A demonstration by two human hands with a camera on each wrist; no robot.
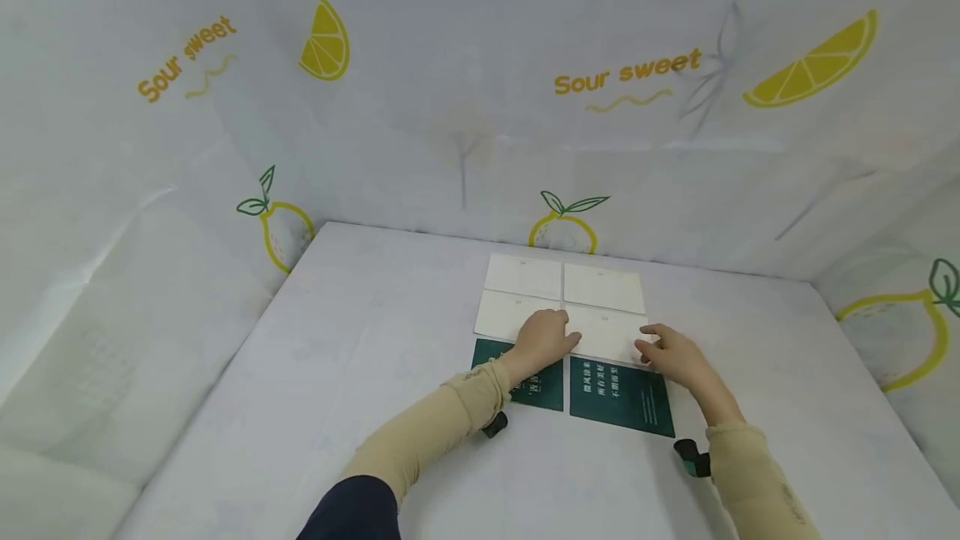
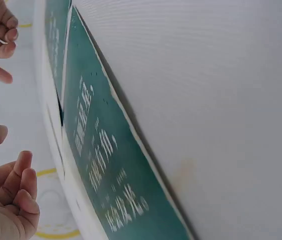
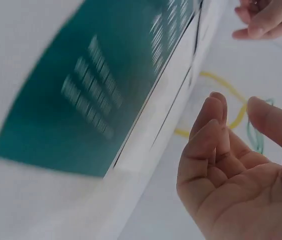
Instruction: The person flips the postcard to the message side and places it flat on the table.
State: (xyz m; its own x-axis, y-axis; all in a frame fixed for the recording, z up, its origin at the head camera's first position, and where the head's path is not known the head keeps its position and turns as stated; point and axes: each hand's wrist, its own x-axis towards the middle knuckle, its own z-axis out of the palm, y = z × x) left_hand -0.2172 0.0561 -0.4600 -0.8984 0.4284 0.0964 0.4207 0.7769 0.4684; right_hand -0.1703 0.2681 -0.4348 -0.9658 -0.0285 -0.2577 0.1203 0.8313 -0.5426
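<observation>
Several white cards [image 1: 522,275] lie in two rows of two on the white table. Nearer to me, two dark green cards with white writing lie side by side, a left one [image 1: 553,394] and a right one [image 1: 621,397]. My left hand [image 1: 542,342] hovers over the inner edges of the near white cards and partly hides the left green card. Its fingers are loosely bent, with the thumb apart and nothing between them. At the right edge of the near right white card [image 1: 606,335] is my right hand [image 1: 675,357], thumb and fingers spread apart around no object.
The white table [image 1: 337,340] extends to both sides of the cards. Behind it stands a white cloth backdrop [image 1: 420,123] printed with lemons and lettering. A dark wrist device [image 1: 692,458] hangs under the right forearm, another [image 1: 495,425] under the left.
</observation>
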